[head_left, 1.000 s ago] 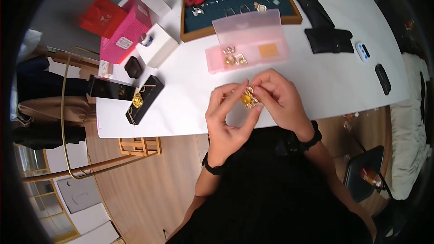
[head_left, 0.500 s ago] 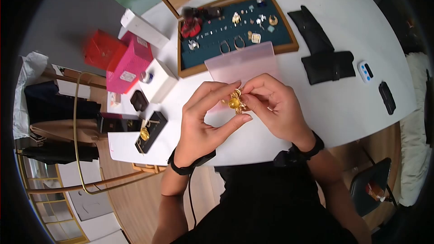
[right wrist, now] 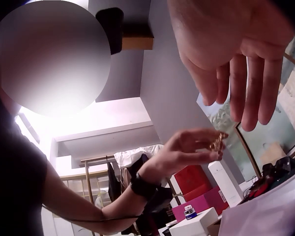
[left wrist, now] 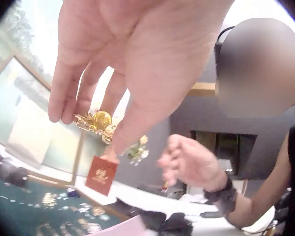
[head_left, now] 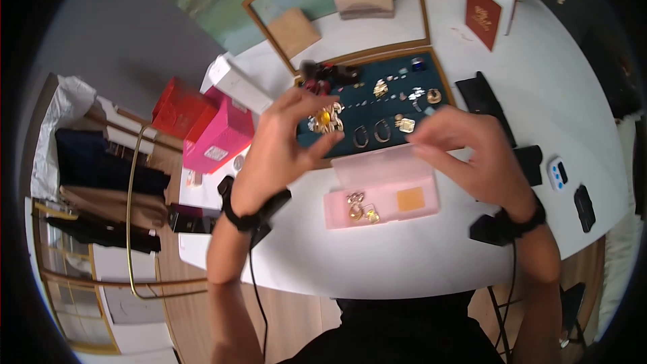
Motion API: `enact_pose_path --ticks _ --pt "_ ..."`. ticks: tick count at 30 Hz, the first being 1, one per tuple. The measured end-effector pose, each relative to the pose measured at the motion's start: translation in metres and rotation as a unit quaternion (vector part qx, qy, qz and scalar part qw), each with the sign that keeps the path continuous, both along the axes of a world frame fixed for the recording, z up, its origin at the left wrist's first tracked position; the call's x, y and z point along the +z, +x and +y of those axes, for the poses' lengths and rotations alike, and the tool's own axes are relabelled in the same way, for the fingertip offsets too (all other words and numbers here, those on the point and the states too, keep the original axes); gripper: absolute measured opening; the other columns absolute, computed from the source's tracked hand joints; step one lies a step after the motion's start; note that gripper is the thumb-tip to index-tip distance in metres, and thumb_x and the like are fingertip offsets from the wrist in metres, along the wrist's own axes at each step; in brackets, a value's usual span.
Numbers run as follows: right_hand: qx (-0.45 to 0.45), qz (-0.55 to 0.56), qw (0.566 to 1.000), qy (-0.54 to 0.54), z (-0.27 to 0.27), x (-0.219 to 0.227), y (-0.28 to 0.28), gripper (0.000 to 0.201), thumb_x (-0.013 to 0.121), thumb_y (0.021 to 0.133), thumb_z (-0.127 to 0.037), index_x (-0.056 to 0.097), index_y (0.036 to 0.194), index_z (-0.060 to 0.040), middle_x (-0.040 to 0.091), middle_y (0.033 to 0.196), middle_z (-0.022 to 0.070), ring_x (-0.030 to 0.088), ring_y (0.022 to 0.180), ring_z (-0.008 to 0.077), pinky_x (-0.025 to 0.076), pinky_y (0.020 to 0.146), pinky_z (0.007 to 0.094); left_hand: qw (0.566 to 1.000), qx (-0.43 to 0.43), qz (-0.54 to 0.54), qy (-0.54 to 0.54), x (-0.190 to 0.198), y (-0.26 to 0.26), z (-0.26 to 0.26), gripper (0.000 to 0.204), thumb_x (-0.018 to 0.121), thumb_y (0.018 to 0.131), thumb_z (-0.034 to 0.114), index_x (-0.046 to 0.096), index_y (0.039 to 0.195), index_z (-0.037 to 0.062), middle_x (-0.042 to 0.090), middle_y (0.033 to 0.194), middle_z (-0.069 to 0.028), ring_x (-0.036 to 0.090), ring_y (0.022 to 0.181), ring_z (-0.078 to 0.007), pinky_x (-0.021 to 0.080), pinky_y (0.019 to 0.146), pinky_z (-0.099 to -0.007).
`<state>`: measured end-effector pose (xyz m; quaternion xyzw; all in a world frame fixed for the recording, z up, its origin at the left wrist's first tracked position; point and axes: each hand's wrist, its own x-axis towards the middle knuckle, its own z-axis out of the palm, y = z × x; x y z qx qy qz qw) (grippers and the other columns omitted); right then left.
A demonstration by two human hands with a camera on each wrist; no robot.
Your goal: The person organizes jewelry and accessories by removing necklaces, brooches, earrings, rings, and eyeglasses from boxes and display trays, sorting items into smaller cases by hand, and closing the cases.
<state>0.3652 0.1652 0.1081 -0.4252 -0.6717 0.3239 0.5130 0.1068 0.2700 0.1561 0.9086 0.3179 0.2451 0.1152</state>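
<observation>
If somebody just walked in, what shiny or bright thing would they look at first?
Probably the gold jewel with the yellow stone, pinched between the left hand's fingers and thumb. Next, maybe the open pink case in the middle of the white table, with jewellery inside. The bright red bag and magenta box stand out at the table's left.

A black top (head_left: 404,330) is filling the bottom centre of the head view, its short sleeve (right wrist: 24,167) ending above the elbow. Black bands (head_left: 528,221) are circling both wrists, carrying dark, boxy modules (head_left: 490,230); thin black cables (head_left: 513,283) are hanging below.
</observation>
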Motion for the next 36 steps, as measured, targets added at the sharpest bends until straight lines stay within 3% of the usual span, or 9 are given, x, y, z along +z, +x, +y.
enact_pose_path --ticks 6,8,10,12,17,24,30,34,36 --pt "-0.039 -0.003 0.996 -0.076 -0.046 -0.024 0.038 0.006 0.070 0.086 0.003 0.068 0.091 0.0018 0.071 0.084 0.0092 0.071 0.075 0.0152 0.056 0.070 0.0249 0.996 0.047 0.070 -0.015 -0.056 -0.045 0.053 0.034 0.079 0.075 0.002 0.070 0.109 0.0023 0.061 0.097 -0.0140 0.064 0.086 -0.0283 0.053 0.082 -0.0362" --pt "-0.076 0.136 0.983 -0.098 -0.055 -0.037 0.043 0.005 0.067 0.086 0.005 0.068 0.090 0.0017 0.071 0.083 0.0090 0.070 0.072 0.0150 0.057 0.068 0.0264 0.992 0.050 0.106 -0.055 -0.069 -0.048 0.051 0.034 0.079 0.075 0.003 0.069 0.107 0.0033 0.060 0.099 -0.0142 0.064 0.088 -0.0289 0.054 0.081 -0.0359" --pt "-0.087 0.134 0.982 -0.101 -0.059 -0.041 0.047 0.005 0.064 0.086 0.005 0.067 0.088 0.0008 0.071 0.082 0.0092 0.070 0.071 0.0151 0.057 0.068 0.0265 0.986 0.058 0.132 -0.086 -0.075 -0.047 0.049 0.034 0.080 0.074 0.005 0.068 0.106 0.0024 0.060 0.101 -0.0141 0.064 0.090 -0.0290 0.054 0.080 -0.0356" --pt "-0.119 0.118 0.981 -0.098 -0.060 -0.046 0.050 0.004 0.064 0.086 0.005 0.066 0.087 0.0005 0.070 0.080 0.0092 0.070 0.071 0.0146 0.056 0.067 0.0258 0.981 0.047 0.128 -0.135 -0.080 -0.042 0.046 0.033 0.080 0.076 0.007 0.068 0.107 0.0039 0.059 0.104 -0.0154 0.063 0.095 -0.0352 0.053 0.084 -0.0404" --pt "-0.128 0.120 0.978 -0.111 -0.059 -0.050 0.052 0.003 0.066 0.086 0.003 0.066 0.087 -0.0005 0.070 0.079 0.0088 0.069 0.071 0.0136 0.055 0.067 0.0252 0.983 0.031 0.114 -0.139 -0.101 -0.042 0.054 0.038 0.081 0.076 0.009 0.067 0.112 0.0053 0.059 0.106 -0.0144 0.062 0.098 -0.0346 0.053 0.084 -0.0405" --pt "-0.132 0.095 0.982 -0.095 -0.060 -0.053 0.053 0.002 0.068 0.087 -0.001 0.067 0.089 -0.0011 0.070 0.079 0.0082 0.069 0.071 0.0135 0.055 0.068 0.0247 0.986 0.024 0.117 -0.117 -0.104 -0.037 0.056 0.048 0.084 0.074 0.010 0.067 0.119 0.0050 0.058 0.107 -0.0137 0.061 0.098 -0.0323 0.052 0.085 -0.0394" --pt "-0.131 0.109 0.979 -0.110 -0.059 -0.055 0.052 0.002 0.068 0.087 -0.001 0.067 0.089 -0.0007 0.069 0.080 0.0079 0.069 0.072 0.0131 0.055 0.068 0.0246 0.979 0.052 0.107 -0.167 -0.107 -0.036 0.056 0.050 0.086 0.071 0.010 0.068 0.117 0.0023 0.059 0.104 -0.0139 0.062 0.093 -0.0323 0.052 0.082 -0.0396" --pt "-0.131 0.109 0.979 -0.111 -0.059 -0.056 0.051 0.002 0.068 0.087 0.000 0.066 0.088 -0.0003 0.069 0.080 0.0079 0.070 0.072 0.0137 0.055 0.068 0.0248 0.986 0.033 0.092 -0.133 -0.116 -0.041 0.057 0.049 0.086 0.071 0.010 0.068 0.116 0.0018 0.060 0.102 -0.0138 0.062 0.091 -0.0324 0.053 0.080 -0.0390" --pt "-0.140 0.088 0.977 -0.137 -0.059 -0.056 0.051 0.003 0.066 0.086 0.003 0.065 0.088 0.0007 0.068 0.080 0.0087 0.069 0.072 0.0151 0.055 0.068 0.0253 0.991 0.017 0.072 -0.115 -0.118 -0.045 0.059 0.050 0.088 0.071 0.010 0.069 0.117 0.0034 0.060 0.101 -0.0088 0.061 0.079 -0.0193 0.052 0.071 -0.0320"
